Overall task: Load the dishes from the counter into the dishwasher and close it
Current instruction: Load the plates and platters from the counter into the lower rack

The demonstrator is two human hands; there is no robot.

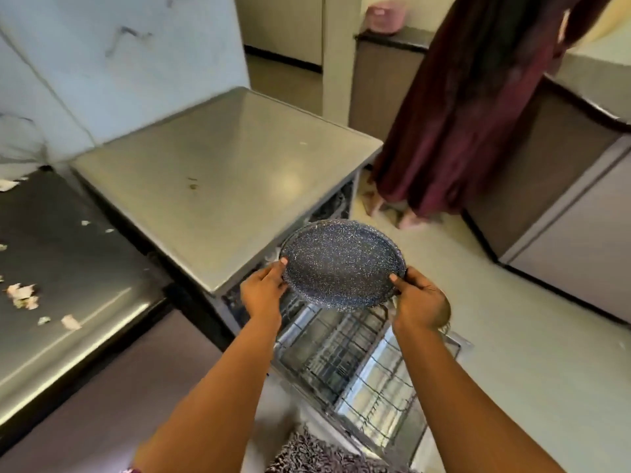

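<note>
A dark speckled plate (343, 264) is hanging nearly flat over the dishwasher's (218, 172) pulled-out rack (345, 367), with the left hand (264, 288) and right hand (421, 300) pinching opposite rims. Loading is under way. The plate is likely needing to be tipped upright and lowered between tines, though blur is hiding the slots. A person in a maroon garment (461, 114) is standing far right, well apart from the rack, and scraps are littering the counter (68, 285) at left.

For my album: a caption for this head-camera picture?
Left hand and right hand hold a speckled plate above the dishwasher rack.
</note>
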